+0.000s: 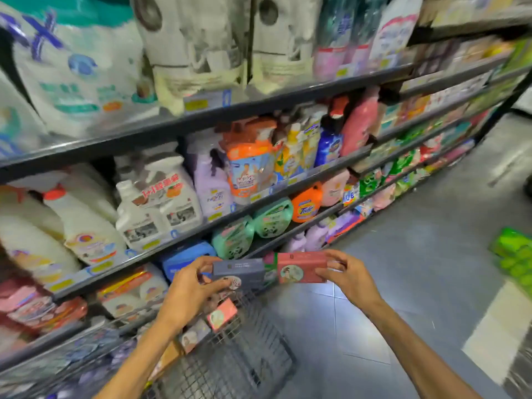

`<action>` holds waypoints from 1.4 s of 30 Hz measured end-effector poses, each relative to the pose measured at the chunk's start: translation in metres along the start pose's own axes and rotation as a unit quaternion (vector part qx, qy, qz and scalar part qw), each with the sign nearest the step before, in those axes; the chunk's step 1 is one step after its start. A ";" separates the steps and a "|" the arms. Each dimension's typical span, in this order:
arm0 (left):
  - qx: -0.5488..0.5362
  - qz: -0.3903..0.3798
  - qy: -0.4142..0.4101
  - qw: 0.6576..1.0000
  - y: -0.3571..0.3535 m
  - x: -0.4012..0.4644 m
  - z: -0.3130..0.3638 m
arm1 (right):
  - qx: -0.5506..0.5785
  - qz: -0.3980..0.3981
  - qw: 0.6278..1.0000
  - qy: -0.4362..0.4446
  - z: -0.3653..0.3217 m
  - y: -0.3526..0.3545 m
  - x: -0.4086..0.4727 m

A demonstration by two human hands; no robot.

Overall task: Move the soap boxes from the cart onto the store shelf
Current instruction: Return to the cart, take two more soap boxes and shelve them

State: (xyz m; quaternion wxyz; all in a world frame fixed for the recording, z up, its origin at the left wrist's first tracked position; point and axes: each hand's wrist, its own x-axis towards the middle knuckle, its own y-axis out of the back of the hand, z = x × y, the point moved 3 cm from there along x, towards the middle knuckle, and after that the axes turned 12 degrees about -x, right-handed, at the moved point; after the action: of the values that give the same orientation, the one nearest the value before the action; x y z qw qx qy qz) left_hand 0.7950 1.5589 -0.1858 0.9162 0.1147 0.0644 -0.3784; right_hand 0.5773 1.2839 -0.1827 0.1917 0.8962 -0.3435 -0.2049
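My left hand (pixel 191 286) grips a grey-blue soap box (pixel 239 272) by its left end, above the wire cart (pixel 253 349). My right hand (pixel 348 276) pinches a red soap box (pixel 299 267) at its right end. A thin green box edge (pixel 270 269) shows between the two. All are held side by side in a row in front of the lower store shelves (pixel 259 197). More soap boxes lie in the cart, among them a pink one (pixel 222 313) and a grey one (pixel 195 335). The picture is blurred.
The shelves on the left are packed with detergent bottles and refill bags, including an orange Tide jug (pixel 306 207) and teal jugs (pixel 272 217). Grey tiled aisle floor (pixel 403 254) opens to the right. Green packages (pixel 515 251) sit at the far right edge.
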 end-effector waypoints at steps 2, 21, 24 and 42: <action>0.043 -0.019 -0.038 0.998 -0.029 0.016 0.040 | 0.015 0.049 0.999 -0.010 -0.004 0.053 -0.017; 0.033 -0.279 -0.261 0.924 -0.519 0.124 0.338 | 0.067 0.350 0.934 0.002 0.087 0.542 -0.096; 0.022 -0.309 -0.265 0.913 -0.590 0.141 0.368 | 0.065 0.376 0.924 -0.001 0.104 0.606 -0.096; -0.060 -0.382 -0.284 0.877 -0.920 0.340 0.505 | 0.072 0.435 0.898 0.006 0.176 0.914 0.082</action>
State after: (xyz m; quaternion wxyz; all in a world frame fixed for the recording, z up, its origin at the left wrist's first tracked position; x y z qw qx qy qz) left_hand 0.3989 0.5653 0.0833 0.6843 -0.0861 -0.1374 -0.7109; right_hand 0.0547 0.5600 0.0921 0.1988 0.6701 -0.7116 -0.0709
